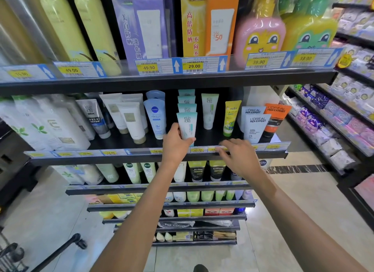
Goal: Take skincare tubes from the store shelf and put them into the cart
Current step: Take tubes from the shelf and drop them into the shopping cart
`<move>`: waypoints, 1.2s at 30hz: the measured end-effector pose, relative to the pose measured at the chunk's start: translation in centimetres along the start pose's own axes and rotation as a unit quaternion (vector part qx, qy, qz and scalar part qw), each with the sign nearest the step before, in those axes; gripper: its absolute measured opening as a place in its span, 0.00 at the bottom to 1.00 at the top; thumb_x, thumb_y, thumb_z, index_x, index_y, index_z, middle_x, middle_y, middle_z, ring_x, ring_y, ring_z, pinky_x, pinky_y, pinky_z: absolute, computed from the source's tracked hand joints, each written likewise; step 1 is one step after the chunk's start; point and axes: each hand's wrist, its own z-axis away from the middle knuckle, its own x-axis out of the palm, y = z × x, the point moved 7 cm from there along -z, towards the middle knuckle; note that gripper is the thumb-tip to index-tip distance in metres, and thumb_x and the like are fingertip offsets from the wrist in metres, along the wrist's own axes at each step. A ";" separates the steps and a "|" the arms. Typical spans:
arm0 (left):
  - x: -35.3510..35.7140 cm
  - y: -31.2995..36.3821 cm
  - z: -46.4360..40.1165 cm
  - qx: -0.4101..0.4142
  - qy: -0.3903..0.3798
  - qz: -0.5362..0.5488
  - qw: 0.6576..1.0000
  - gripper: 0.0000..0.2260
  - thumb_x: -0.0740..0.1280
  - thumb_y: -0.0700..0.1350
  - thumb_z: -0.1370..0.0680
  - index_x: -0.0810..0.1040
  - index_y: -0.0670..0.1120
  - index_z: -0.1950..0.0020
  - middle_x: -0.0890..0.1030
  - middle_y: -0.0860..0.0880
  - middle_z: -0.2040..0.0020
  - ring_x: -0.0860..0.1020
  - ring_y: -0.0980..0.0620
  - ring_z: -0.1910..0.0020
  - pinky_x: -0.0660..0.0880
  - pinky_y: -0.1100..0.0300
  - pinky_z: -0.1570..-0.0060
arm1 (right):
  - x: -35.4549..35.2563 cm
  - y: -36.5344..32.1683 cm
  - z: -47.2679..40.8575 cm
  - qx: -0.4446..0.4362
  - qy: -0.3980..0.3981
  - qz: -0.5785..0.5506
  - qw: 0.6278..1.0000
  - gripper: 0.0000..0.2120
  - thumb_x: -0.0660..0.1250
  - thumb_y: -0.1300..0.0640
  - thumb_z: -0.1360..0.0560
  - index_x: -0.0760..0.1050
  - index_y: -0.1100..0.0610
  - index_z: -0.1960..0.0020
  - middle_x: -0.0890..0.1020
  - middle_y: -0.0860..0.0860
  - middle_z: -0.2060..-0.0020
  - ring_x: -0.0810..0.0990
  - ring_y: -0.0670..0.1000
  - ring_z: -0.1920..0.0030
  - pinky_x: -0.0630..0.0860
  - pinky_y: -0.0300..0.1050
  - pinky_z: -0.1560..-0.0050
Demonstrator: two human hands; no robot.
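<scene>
A row of white tubes with teal tops stands on the middle shelf [121, 156], one behind another. My left hand [175, 144] grips the front teal-topped tube [187, 126] near its cap, thumb on the left side and fingers curled round its base. My right hand [237, 156] hovers at the shelf's price rail, just right of that tube, fingers loosely bent and holding nothing. The cart [12, 255] shows only as a black handle and wire basket at the bottom left corner.
Left of the gripped tube stand a blue Nivea tube [155, 118] and white tubes [132, 122]. To the right are a green-striped tube [209, 110], a yellow tube [231, 118] and L'Oreal Men Expert tubes [255, 127]. Sunscreen boxes fill the upper shelf. Another shelving unit runs along the right.
</scene>
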 end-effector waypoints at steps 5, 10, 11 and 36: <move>-0.4 0.1 0.8 -0.009 -0.003 -0.011 1.000 0.27 0.78 0.44 0.27 0.71 0.48 0.31 0.80 0.49 0.38 0.80 0.51 0.40 0.78 0.58 0.46 | -0.1 -0.2 0.2 0.027 -0.020 -0.020 0.999 0.12 0.69 0.50 0.20 0.84 0.56 0.43 0.85 0.52 0.57 0.83 0.58 0.53 0.76 0.54 0.47; -3.9 0.5 4.8 0.001 0.060 -0.065 0.996 0.28 0.73 0.49 0.21 0.67 0.48 0.24 0.76 0.50 0.35 0.74 0.53 0.39 0.73 0.57 0.40 | -1.4 -2.4 1.4 0.015 -0.020 -0.072 0.997 0.15 0.69 0.52 0.20 0.81 0.58 0.37 0.83 0.55 0.42 0.79 0.58 0.38 0.69 0.62 0.28; -4.8 0.3 6.0 0.005 0.072 -0.088 0.993 0.26 0.71 0.49 0.20 0.68 0.48 0.24 0.77 0.49 0.35 0.75 0.51 0.38 0.73 0.56 0.41 | -1.7 -3.3 1.9 0.002 -0.019 -0.082 0.996 0.15 0.69 0.53 0.20 0.81 0.58 0.37 0.82 0.56 0.40 0.78 0.59 0.36 0.69 0.62 0.28; -29.4 -17.5 51.4 -0.386 0.361 -0.295 0.796 0.23 0.60 0.56 0.16 0.71 0.48 0.24 0.75 0.47 0.29 0.73 0.44 0.31 0.72 0.49 0.33 | 6.9 -43.7 19.1 -0.371 -0.353 -0.257 0.820 0.35 0.46 0.29 0.21 0.72 0.48 0.25 0.72 0.49 0.25 0.65 0.52 0.23 0.65 0.54 0.24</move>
